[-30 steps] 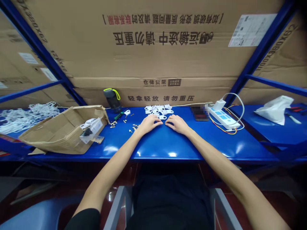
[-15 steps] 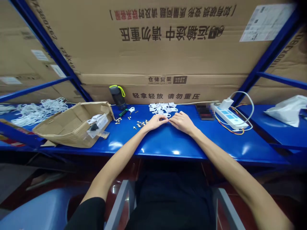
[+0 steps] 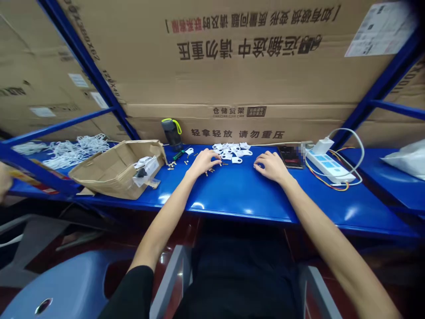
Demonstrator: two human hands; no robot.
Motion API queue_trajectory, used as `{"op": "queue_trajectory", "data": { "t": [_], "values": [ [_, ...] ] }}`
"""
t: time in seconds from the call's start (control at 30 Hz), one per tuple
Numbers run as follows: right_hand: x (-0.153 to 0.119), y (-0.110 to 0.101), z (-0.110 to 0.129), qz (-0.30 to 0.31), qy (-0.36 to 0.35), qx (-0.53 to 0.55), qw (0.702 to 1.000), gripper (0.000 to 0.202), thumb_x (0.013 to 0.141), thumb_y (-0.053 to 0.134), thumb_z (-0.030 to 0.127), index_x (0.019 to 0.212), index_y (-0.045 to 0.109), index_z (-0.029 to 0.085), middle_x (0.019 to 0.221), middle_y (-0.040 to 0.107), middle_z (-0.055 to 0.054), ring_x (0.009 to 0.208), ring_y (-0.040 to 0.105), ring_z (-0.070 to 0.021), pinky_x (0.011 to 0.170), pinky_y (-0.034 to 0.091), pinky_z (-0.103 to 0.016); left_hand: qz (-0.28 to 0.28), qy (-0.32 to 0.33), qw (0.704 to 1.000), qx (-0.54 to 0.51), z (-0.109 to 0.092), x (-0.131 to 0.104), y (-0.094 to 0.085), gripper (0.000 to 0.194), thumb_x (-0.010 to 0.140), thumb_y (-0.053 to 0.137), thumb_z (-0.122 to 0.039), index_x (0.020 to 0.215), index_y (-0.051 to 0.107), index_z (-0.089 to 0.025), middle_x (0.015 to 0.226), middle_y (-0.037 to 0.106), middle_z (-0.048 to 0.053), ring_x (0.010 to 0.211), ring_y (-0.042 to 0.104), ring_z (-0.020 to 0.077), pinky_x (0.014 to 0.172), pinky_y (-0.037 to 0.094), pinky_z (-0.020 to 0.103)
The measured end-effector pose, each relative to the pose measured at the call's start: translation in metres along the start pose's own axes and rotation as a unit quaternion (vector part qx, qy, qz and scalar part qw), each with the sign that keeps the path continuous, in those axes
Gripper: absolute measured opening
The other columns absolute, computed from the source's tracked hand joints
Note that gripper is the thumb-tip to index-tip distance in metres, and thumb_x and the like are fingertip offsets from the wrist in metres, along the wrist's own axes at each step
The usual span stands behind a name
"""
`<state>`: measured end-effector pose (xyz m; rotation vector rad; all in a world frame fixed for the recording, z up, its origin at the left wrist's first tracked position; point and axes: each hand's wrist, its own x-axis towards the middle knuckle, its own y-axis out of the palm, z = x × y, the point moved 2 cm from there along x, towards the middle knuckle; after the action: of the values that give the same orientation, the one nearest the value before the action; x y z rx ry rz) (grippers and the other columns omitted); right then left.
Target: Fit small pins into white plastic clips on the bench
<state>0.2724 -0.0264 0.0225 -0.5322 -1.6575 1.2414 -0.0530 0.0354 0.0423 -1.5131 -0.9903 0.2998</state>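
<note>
My left hand [image 3: 203, 162] is low over the tabletop, fingers bent and apart from the thumb, with nothing seen between them. Small brass-coloured screw-like pieces [image 3: 210, 170] lie beneath and beside it, some covered by the hand. Farther right, my right hand [image 3: 270, 165] rests at the blue table [image 3: 232, 190] with fingers curled and thumb and fingertips close together; anything in that pinch is too small to make out. Between and behind the hands lies a loose heap of white plastic pieces with ring-shaped ends [image 3: 227, 156]. One white ring piece [image 3: 237, 160] sits at its front.
Left stand a cardboard box [image 3: 99, 177] with packets, a dark bottle [image 3: 171, 135] and a green-handled screwdriver [image 3: 178, 155]. White cords [image 3: 76, 150] lie farther left. Right are a phone [image 3: 289, 156] and a power strip [image 3: 328, 166]. Another person's hand [image 3: 4, 179] shows at the left edge.
My hands, close together before, have parted: the left went left over the brass pieces, the right moved right toward the phone. The view has shifted slightly left.
</note>
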Motion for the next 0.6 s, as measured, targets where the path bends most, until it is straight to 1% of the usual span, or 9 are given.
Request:
{"op": "queue_trajectory", "data": {
  "t": [0.1, 0.17, 0.2, 0.23, 0.3, 0.4, 0.5, 0.6],
  "values": [
    [0.001, 0.004, 0.000, -0.015, 0.027, 0.015, 0.999, 0.028, 0.103, 0.054, 0.032, 0.108, 0.080, 0.020, 0.116, 0.079, -0.013, 0.105, 0.060, -0.0311, 0.084, 0.040, -0.043, -0.048, -0.051, 0.997, 0.015, 0.006, -0.027, -0.017, 0.038, 0.107, 0.053, -0.047, 0.107, 0.080, -0.020, 0.114, 0.076, 0.010, 0.107, 0.065, 0.0268, 0.103, 0.047, 0.041],
    [0.003, 0.006, -0.001, -0.026, 0.048, 0.030, 0.998, 0.029, 0.104, 0.054, 0.031, 0.113, 0.079, 0.020, 0.119, 0.078, -0.013, 0.108, 0.061, -0.0316, 0.085, 0.040, -0.042, -0.064, -0.084, 0.994, 0.042, 0.013, -0.050, -0.025, 0.042, 0.107, 0.051, -0.051, 0.118, 0.077, -0.019, 0.124, 0.073, 0.012, 0.118, 0.063, 0.0290, 0.110, 0.045, 0.043],
    [0.003, 0.007, 0.000, -0.029, 0.055, 0.038, 0.997, 0.029, 0.104, 0.054, 0.030, 0.114, 0.079, 0.020, 0.119, 0.078, -0.013, 0.109, 0.061, -0.0317, 0.086, 0.041, -0.042, -0.067, -0.113, 0.989, 0.063, 0.018, -0.061, -0.027, 0.047, 0.106, 0.053, -0.055, 0.125, 0.074, -0.018, 0.130, 0.071, 0.014, 0.122, 0.062, 0.0315, 0.111, 0.044, 0.046],
    [0.004, 0.008, 0.001, -0.031, 0.058, 0.044, 0.997, 0.028, 0.103, 0.054, 0.029, 0.115, 0.078, 0.020, 0.119, 0.078, -0.013, 0.110, 0.061, -0.0317, 0.086, 0.041, -0.042, -0.052, -0.136, 0.987, 0.075, 0.023, -0.071, -0.027, 0.053, 0.105, 0.053, -0.059, 0.132, 0.071, -0.017, 0.135, 0.068, 0.016, 0.126, 0.061, 0.0333, 0.113, 0.044, 0.048],
    [0.005, 0.009, 0.004, -0.030, 0.054, 0.054, 0.997, 0.028, 0.103, 0.055, 0.028, 0.114, 0.078, 0.020, 0.118, 0.078, -0.013, 0.110, 0.062, -0.0315, 0.086, 0.041, -0.042, 0.001, -0.164, 0.983, 0.076, 0.031, -0.087, -0.022, 0.059, 0.107, 0.047, -0.060, 0.140, 0.065, -0.014, 0.138, 0.066, 0.019, 0.130, 0.060, 0.0348, 0.115, 0.042, 0.050],
    [0.006, 0.009, 0.015, -0.026, 0.031, 0.067, 0.997, 0.028, 0.104, 0.054, 0.027, 0.114, 0.078, 0.019, 0.117, 0.079, -0.013, 0.109, 0.063, -0.0309, 0.086, 0.042, -0.042, 0.040, -0.190, 0.979, 0.057, 0.036, -0.101, -0.011, 0.066, 0.109, 0.039, -0.061, 0.154, 0.053, -0.015, 0.153, 0.057, 0.020, 0.144, 0.051, 0.0362, 0.121, 0.038, 0.053],
    [0.008, 0.007, 0.028, -0.014, 0.001, 0.079, 0.997, 0.029, 0.105, 0.052, 0.027, 0.114, 0.078, 0.019, 0.116, 0.079, -0.013, 0.109, 0.064, -0.0301, 0.087, 0.042, -0.041, 0.058, -0.186, 0.980, 0.028, 0.030, -0.108, 0.000, 0.077, 0.107, 0.038, -0.067, 0.162, 0.040, -0.013, 0.167, 0.043, 0.021, 0.157, 0.037, 0.0359, 0.128, 0.030, 0.052],
    [0.010, 0.008, 0.040, 0.004, -0.025, 0.085, 0.996, 0.029, 0.106, 0.051, 0.026, 0.114, 0.078, 0.020, 0.114, 0.079, -0.012, 0.109, 0.064, -0.0297, 0.088, 0.042, -0.041, 0.071, -0.175, 0.982, 0.011, 0.020, -0.110, 0.006, 0.086, 0.105, 0.037, -0.071, 0.165, 0.034, -0.010, 0.171, 0.035, 0.022, 0.161, 0.030, 0.0362, 0.131, 0.026, 0.051]
  ]
}}
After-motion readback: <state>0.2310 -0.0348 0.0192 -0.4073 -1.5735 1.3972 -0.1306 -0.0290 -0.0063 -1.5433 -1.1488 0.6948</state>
